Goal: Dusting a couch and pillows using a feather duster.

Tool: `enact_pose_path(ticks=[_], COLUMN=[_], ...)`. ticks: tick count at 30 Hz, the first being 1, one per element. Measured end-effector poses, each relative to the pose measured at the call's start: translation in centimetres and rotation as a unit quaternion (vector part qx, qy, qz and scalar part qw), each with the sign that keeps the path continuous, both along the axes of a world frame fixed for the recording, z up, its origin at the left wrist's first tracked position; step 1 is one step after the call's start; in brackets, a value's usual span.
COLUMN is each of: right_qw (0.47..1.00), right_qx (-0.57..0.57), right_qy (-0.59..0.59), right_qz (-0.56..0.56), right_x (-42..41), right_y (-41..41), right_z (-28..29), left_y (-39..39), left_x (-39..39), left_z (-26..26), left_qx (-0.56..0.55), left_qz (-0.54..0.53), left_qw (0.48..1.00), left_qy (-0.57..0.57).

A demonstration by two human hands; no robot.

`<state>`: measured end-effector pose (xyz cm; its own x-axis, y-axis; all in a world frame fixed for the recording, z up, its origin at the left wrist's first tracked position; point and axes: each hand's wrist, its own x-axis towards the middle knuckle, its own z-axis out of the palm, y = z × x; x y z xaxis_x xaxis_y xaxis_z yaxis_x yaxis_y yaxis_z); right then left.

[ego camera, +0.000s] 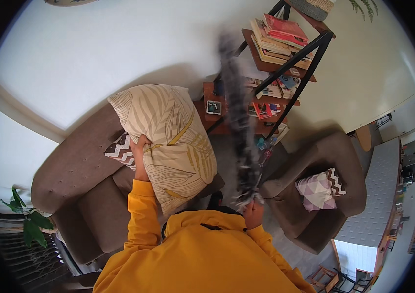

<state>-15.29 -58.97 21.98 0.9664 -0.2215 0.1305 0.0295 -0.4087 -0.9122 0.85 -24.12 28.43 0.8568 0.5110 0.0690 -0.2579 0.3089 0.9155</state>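
Note:
My left hand (140,148) grips the side of a large beige pillow (171,143) with a leaf pattern, its fingers partly hidden by fabric. The pillow is held up over the right end of a brown sofa (83,172). A smaller zigzag-patterned cushion (120,150) shows behind my left wrist, partly covered. My right hand (253,211) is closed around the lower end of a long dark cloth (242,121) with pale fringe. The cloth stretches upward away from the hand and is blurred by motion.
Behind the cloth stands a black-framed shelf (279,69) with stacked books (282,38). To the right is a brown armchair (324,154) bearing a triangle-patterned cushion (315,192) and a zigzag one (336,182). A leafy plant (33,221) is at the lower left.

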Motion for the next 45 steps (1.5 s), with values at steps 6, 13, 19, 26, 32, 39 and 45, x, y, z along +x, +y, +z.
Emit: enact_pose_path(ticks=[6,13,19,26,32,39,45], right_qw=[0.991,0.989,0.993,0.984,0.98,0.997,0.974], right_qx=[-0.107,-0.139,-0.106,-0.123,-0.19,0.025,-0.134], right_qy=[0.077,-0.019,0.054,0.099,-0.028,0.069,0.165], right_qz=[0.018,0.051,0.024,0.08,0.057,-0.031,0.084], right_x=[0.3,-0.2,-0.4,-0.3,-1.3,2.2,1.5], right_y=[-0.2,1.0,0.1,0.9,0.1,-3.3,-6.5], right_z=[2.1,1.5,3.0,2.1,-0.7,4.8,0.4], left_y=[-1.8,-2.1,-2.5,-3.9,-5.4,-1.7,-1.8], left_x=[0.9,1.7,3.3,4.1,4.4,3.8,3.8], left_z=[2.0,0.9,-1.6,-0.8,0.0,2.6,6.1], left_qx=[-0.012,-0.038,0.013,0.047,-0.048,0.318,0.437], left_qz=[0.036,0.048,0.107,0.097,0.065,-0.13,-0.176], left_qw=[0.999,0.998,0.994,0.993,0.996,0.938,0.879], left_qy=[0.039,0.022,0.022,0.039,0.044,-0.043,-0.075])
